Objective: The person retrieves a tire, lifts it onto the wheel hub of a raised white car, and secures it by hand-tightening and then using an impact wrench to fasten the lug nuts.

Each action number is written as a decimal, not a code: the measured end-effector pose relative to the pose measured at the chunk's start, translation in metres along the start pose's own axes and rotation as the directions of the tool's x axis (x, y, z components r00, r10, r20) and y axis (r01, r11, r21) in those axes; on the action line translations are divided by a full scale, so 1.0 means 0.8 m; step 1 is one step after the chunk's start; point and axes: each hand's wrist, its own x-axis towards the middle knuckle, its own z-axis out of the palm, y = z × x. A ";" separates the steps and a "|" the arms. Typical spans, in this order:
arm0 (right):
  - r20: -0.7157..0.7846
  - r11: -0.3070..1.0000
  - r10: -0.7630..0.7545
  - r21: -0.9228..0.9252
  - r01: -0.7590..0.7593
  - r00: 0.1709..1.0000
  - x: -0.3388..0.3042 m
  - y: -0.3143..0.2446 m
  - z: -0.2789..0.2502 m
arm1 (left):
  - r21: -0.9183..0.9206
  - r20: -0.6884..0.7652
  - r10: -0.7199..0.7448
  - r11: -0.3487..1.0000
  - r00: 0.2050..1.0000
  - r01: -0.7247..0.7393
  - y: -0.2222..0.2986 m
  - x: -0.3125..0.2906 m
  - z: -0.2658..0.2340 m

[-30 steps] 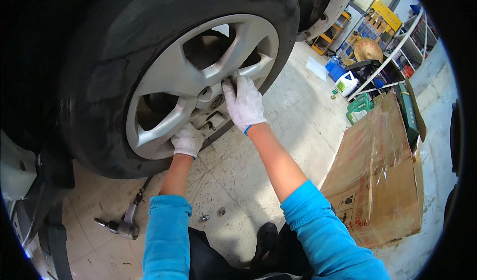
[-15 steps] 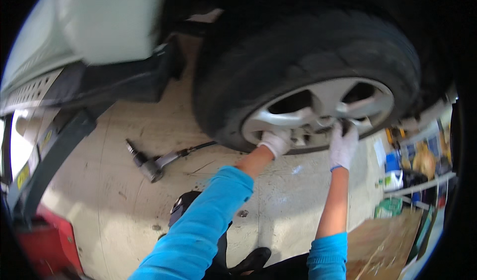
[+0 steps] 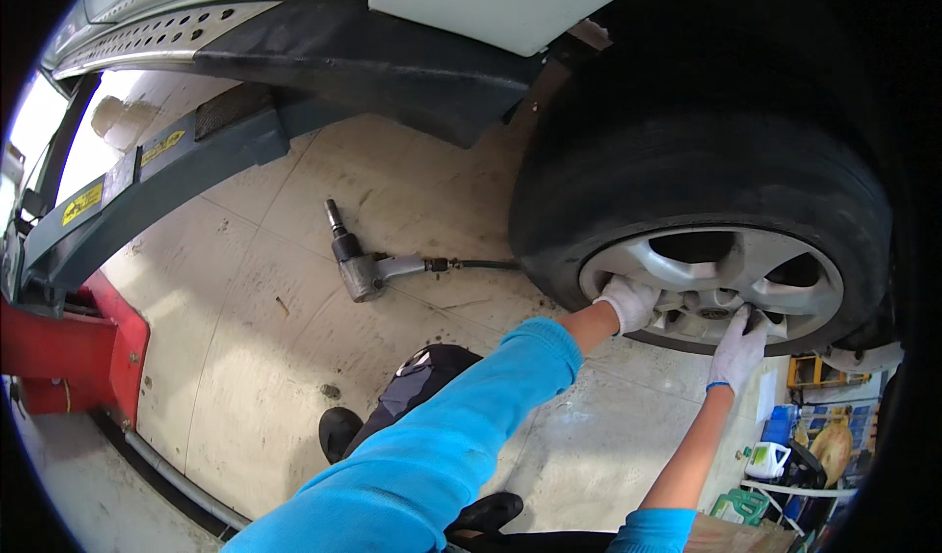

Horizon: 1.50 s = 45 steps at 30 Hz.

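Observation:
A car wheel with a black tire (image 3: 687, 175) and a silver alloy rim (image 3: 677, 263) hangs in the wheel arch at the right. White gloves cover both hands. My left hand (image 3: 631, 304) is at the rim's left side, curled round a spoke, its fingertips hidden in the opening. Close to the hub (image 3: 714, 305), my right hand (image 3: 738, 349) has its thumb and fingers bent together at the lower right of the rim. Something dark shows at those fingertips, too small to name.
An impact wrench (image 3: 365, 276) with a long socket lies on the floor (image 3: 265, 327), its hose running behind the tire. A dark lift arm (image 3: 167, 175) and red lift base (image 3: 118, 342) stand left. Bottles (image 3: 767, 458) and a yellow rack (image 3: 819, 371) are at right.
My view has swung left, so the wheel and wrench sit farther right in it. Both hands stay at the rim, with the right one still near the hub.

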 end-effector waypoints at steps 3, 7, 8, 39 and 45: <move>0.059 0.998 0.065 -0.016 -0.064 0.996 0.007 0.001 0.003 | 0.005 -0.052 -0.031 0.999 0.998 0.032 -0.006 0.008 0.008; 0.021 1.000 0.005 -0.009 -0.005 1.000 -0.003 -0.009 0.004 | 0.074 -0.090 0.002 0.997 0.996 0.005 -0.006 0.003 0.013; 0.012 1.000 -0.006 -0.024 0.007 1.000 -0.002 -0.002 0.004 | 0.044 0.064 -0.005 0.999 0.998 0.002 -0.002 0.007 0.010; 0.851 0.851 0.460 -0.341 -0.400 0.253 -0.476 0.018 0.160 | 0.205 0.101 -0.141 0.972 0.985 0.118 0.017 0.011 -0.010; 0.796 0.329 0.494 0.203 -0.922 0.351 -0.374 0.027 0.158 | 0.311 0.088 -0.169 0.941 0.982 0.134 0.011 0.017 -0.003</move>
